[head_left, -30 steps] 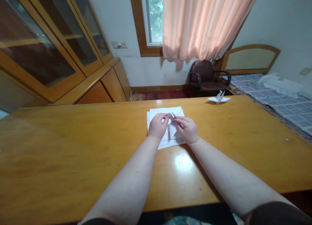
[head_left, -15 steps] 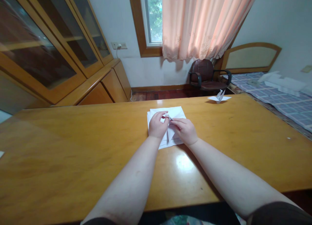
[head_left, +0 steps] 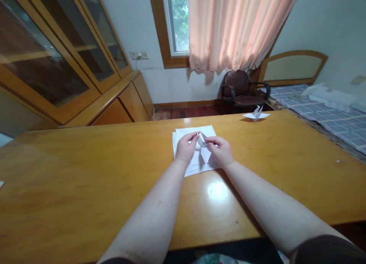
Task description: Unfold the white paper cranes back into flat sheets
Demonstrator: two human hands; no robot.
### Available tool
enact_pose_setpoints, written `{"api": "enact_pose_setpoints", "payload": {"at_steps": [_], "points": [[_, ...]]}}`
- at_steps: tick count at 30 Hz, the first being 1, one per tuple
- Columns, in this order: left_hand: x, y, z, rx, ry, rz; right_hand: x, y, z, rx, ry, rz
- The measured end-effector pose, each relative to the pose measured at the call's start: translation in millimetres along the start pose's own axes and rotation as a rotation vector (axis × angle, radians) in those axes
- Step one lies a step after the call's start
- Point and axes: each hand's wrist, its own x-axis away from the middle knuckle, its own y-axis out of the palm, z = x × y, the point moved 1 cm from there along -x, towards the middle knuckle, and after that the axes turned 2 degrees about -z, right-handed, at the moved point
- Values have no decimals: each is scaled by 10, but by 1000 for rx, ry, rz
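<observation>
Between my fingertips is a small folded piece of white paper (head_left: 205,153), one pointed flap hanging down toward me. My left hand (head_left: 186,146) pinches its upper left part between thumb and fingers. On the other side, my right hand (head_left: 221,149) is closed on its right edge. Both hands are over a loose stack of white paper sheets (head_left: 180,133) on the wooden desk. The fingers partly cover the folds, so the full shape of the folded paper is hidden.
A finished-looking white paper crane (head_left: 256,114) stands near the far right edge of the desk (head_left: 85,188). Beyond the desk are a brown armchair (head_left: 240,87) and a bed with a checked cover (head_left: 320,108). A glass-fronted cabinet (head_left: 94,62) rises at the left.
The folded paper has turned and opened out between my fingers, so more of its faces and lower point show. My hands have moved slightly apart, both still gripping it.
</observation>
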Motion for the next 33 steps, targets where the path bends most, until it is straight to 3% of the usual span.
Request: {"api": "enact_pose_setpoints", "payload": {"at_steps": [13,24,30,33], "points": [[-26,12,-38,40,-20,31,29,16,-30,23,-14,-44],[-11,23,9,-21,-21,-59,6,66,63,-167,139,35],[-28,-15,-7,-21,-11,85,-11,54,72,-27,90,-53],[-32,-6,-31,36,-4,112,-12,69,76,-54,165,-34]]}}
